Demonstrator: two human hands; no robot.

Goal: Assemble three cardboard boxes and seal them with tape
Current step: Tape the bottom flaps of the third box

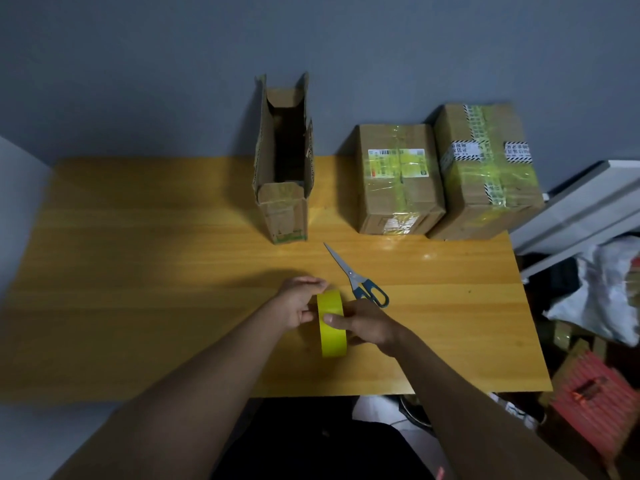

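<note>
tape roll [331, 323] core hidden between both hands, open box [284, 161] interior dark

Single head cam, wide-angle, looking fwd and down from above the tabletop [138, 271] – near edge close, far edge against grey wall [173, 64], forearms entering from bottom.

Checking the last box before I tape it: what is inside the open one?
The open box shows bare cardboard walls running down into shadow. Nothing is visibly in it, but the dark bottom and the part behind its near flap cannot be seen.
</note>
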